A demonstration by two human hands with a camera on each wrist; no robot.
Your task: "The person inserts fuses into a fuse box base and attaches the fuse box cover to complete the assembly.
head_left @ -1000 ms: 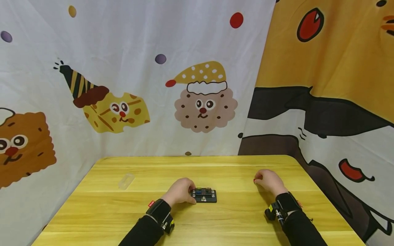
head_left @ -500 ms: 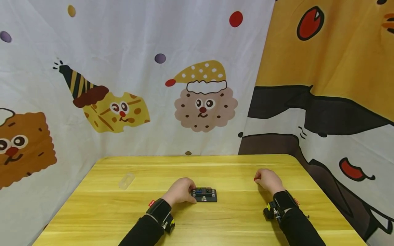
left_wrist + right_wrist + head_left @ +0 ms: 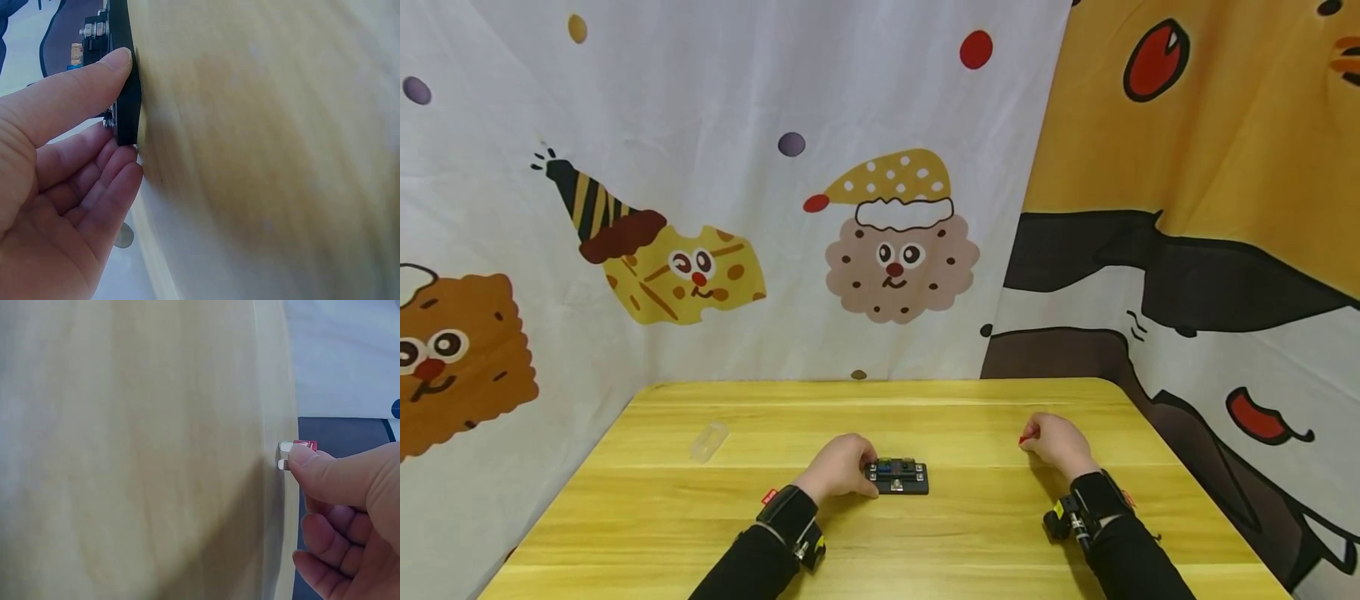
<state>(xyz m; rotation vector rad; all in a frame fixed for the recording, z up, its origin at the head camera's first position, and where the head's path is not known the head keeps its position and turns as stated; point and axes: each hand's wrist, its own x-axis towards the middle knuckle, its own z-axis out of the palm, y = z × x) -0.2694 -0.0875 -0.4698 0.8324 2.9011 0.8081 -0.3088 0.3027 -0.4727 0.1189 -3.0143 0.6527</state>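
Observation:
A black fuse block (image 3: 898, 478) with metal terminals lies on the table in front of me, small coloured fuses in its top. My left hand (image 3: 841, 468) grips its left end. In the left wrist view the thumb lies over the edge of the fuse block (image 3: 128, 115), fingers curled at its other side. Off to the right, my right hand (image 3: 1060, 443) pinches a red blade fuse (image 3: 1022, 440) between thumb and fingertips. The right wrist view shows the blade fuse (image 3: 306, 445) with its two metal prongs pointing toward the tabletop; the thumb hides part of it.
A clear plastic cover (image 3: 709, 442) lies on the wooden table (image 3: 955, 546) at the back left. Behind the table hangs a printed cloth (image 3: 737, 125) with cartoon figures, coming down to the far edge and along both sides.
Both hands stay nearly in place, the left one still on the fuse block. Slightly more of the red blade fuse shows at the right fingertips now.

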